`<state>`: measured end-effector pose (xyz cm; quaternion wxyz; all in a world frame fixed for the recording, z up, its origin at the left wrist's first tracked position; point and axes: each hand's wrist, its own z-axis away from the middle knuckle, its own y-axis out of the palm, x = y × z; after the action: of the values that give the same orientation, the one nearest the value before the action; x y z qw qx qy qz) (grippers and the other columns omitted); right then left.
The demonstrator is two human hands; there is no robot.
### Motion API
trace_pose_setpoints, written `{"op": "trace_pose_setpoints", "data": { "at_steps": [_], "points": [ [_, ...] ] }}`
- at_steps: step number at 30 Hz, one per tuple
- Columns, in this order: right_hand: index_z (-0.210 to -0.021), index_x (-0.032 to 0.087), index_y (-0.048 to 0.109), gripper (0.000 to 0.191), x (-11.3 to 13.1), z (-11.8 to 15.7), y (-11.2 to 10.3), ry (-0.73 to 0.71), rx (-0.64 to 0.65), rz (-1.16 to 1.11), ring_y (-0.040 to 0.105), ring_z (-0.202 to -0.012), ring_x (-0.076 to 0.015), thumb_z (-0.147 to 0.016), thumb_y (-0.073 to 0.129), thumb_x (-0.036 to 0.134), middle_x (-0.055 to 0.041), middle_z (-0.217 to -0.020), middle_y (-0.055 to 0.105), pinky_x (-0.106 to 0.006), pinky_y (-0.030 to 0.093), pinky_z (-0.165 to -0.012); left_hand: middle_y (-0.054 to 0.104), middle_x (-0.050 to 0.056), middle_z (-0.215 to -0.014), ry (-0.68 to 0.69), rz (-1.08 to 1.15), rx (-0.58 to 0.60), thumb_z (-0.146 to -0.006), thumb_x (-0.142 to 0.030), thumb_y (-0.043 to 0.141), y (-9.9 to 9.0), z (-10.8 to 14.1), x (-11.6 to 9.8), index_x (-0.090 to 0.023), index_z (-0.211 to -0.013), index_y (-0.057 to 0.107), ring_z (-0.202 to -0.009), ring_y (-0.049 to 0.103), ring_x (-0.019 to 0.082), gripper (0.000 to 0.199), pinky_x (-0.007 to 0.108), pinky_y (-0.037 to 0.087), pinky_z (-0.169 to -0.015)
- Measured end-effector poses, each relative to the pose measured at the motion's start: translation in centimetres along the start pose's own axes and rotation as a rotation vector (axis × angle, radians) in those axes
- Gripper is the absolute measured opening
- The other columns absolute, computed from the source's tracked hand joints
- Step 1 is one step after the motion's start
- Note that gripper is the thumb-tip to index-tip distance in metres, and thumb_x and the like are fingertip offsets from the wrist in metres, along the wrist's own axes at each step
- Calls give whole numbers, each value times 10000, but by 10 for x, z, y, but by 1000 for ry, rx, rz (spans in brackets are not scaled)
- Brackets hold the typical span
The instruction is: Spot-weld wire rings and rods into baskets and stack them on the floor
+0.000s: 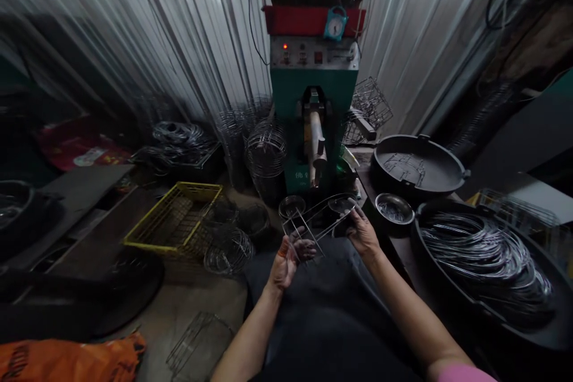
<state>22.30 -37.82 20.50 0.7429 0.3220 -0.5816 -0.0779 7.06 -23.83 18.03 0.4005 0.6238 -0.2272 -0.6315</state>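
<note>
Wire frame (310,232), thin (and greyish)

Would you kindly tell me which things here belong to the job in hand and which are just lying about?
Seemingly part of the job:
wire frame, held between left hand and right hand
green machine, straight ahead, likely
looped wires, at right, likely

Apparently just lying about:
orange bag
yellow wire basket
teal clock

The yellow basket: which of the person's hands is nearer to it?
Left. The left hand is to the right of the yellow basket, apart from it; the right hand is farther away on the same side.
</note>
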Motion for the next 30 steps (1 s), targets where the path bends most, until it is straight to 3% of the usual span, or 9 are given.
{"op": "trace_pose_setpoints", "data": {
  "at_steps": [4,8,13,17,22,25,30],
  "points": [
    [-980,304,599,379,-7,-4,1,-12,-57,-12,595,-713,-129,-615,702,314,44,-761,626,-304,523,-653,638,84,-839,58,-90,-21,-693,-479,589,4,2,11,-160,-1152,469,-723,608,185,572,333,440,-720],
    [-957,303,605,352,-12,-9,-4,-23,-58,7,594,-726,-131,-619,698,328,47,-772,622,-335,529,-673,632,58,-789,96,-168,-91,-700,-408,611,4,1,18,-173,-1142,471,-619,590,149,520,281,444,-600],
    [-937,279,609,336,-16,-14,-14,-6,-80,24,598,-655,-131,-618,699,333,50,-699,616,-336,531,-652,628,79,-827,58,-198,-24,-698,-472,582,8,1,13,-170,-1186,443,-665,601,174,591,314,449,-645],
    [-875,238,622,306,-20,-21,-23,13,-79,105,601,-619,-130,-602,707,347,40,-670,622,-297,519,-610,617,46,-813,47,-326,9,-637,-353,681,15,-2,9,-203,-1252,380,-655,591,156,701,298,445,-646],
    [-835,205,633,317,-36,-33,-40,27,-113,238,612,-685,-150,-605,676,419,2,-750,653,-289,502,-634,571,-27,-634,98,-558,-31,-643,-266,678,25,-11,20,-216,-1287,355,-513,509,94,723,222,393,-524],
    [-886,203,634,341,-44,-38,-51,-45,-69,442,601,-815,-184,-665,597,461,-26,-851,658,-333,471,-747,551,-42,-583,144,-603,-51,-644,-257,672,27,-14,20,-196,-1282,376,-473,464,76,706,205,359,-492],
    [-806,208,668,303,-36,-37,-54,-273,27,1111,558,-860,-223,-708,538,464,-62,-841,643,-352,415,-786,525,-49,-577,147,-456,-96,-682,-295,639,17,-10,10,-202,-1299,350,-478,495,85,688,211,382,-490]
  ]
}}
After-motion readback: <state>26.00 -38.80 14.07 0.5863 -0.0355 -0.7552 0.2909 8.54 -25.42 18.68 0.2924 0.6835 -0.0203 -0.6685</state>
